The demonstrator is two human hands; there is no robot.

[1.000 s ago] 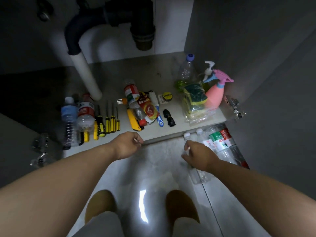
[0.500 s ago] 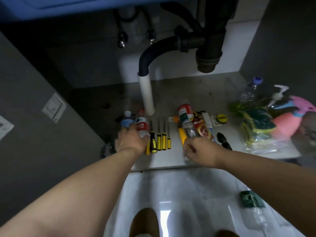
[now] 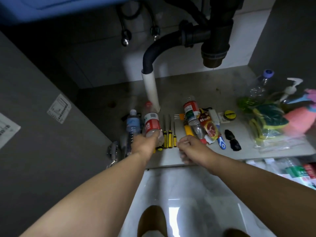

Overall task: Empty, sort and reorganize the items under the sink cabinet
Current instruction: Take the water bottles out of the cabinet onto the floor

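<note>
On the cabinet floor (image 3: 196,86), my left hand (image 3: 145,143) grips the base of a clear bottle with a red label (image 3: 150,122), tilted up off the floor. A blue-labelled bottle (image 3: 132,124) stands just left of it. Right of it lie yellow-and-black screwdrivers (image 3: 169,138). My right hand (image 3: 189,147) hovers curled at the cabinet's front edge, with nothing visible in it. Just beyond it lie a second red-labelled bottle (image 3: 192,115), a yellow-handled tool (image 3: 188,130) and a red packet (image 3: 210,128).
A white drain pipe (image 3: 151,91) rises behind the bottles, under a black trap (image 3: 213,41). Farther right: a blue brush (image 3: 221,143), a black item (image 3: 232,141), bagged sponges (image 3: 266,124), a pink sprayer (image 3: 299,121), a purple-capped bottle (image 3: 259,86). More bottles (image 3: 297,170) lie on the tiles. The open door (image 3: 34,134) stands left.
My left hand has closed on the red-labelled bottle and tipped it up. My right hand drew back slightly toward the front edge. The view has shifted a little.
</note>
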